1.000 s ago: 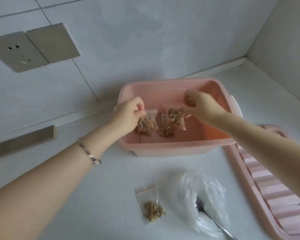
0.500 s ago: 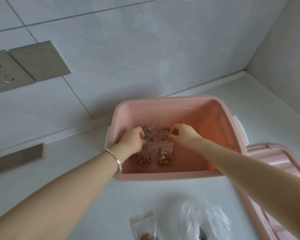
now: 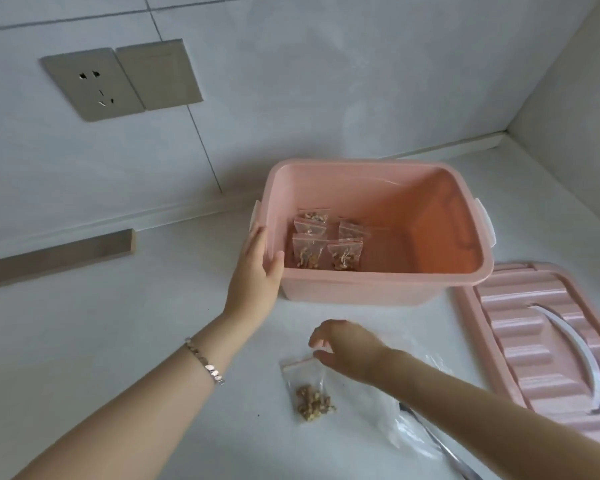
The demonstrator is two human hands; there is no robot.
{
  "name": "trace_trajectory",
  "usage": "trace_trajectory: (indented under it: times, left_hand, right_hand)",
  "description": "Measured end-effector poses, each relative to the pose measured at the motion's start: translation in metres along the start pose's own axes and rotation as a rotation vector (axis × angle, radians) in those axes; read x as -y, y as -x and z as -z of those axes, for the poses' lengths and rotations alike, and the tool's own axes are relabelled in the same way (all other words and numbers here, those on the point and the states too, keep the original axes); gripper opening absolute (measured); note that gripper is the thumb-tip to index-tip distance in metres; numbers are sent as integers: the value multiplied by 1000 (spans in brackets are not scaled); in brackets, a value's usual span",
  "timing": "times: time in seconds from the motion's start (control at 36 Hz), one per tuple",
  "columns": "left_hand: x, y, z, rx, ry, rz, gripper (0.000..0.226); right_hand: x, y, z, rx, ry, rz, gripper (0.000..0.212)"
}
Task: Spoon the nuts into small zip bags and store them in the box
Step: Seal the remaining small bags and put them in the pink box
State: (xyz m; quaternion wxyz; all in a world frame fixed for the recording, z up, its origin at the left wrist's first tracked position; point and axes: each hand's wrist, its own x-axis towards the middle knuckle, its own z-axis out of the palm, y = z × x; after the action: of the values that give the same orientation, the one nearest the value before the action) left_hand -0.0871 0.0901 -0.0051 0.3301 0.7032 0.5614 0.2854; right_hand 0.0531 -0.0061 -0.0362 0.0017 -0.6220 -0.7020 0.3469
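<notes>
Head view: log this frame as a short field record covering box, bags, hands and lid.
box: pink, open, on the counter
bags in box: several, holding nuts, at its left end
loose bag: holds nuts, flat on the counter in front of the box
left hand: grips the box's near left corner, thumb inside the rim
right hand: open, over the loose bag's top edge; contact unclear
lid: off, right of the box
spoon: under a clear plastic bag
</notes>
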Motion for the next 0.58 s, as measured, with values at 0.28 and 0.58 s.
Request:
trace_trajectory:
  times: [0.28,0.58]
  left_hand:
    - [2,3,-4,-49,75,26,50]
    - [5,2,-4,-50,80,12,50]
  right_hand:
    - [-4,-30,-63,52,71,-186,36]
    - [-6,5,-50,-10,-111,-156,13]
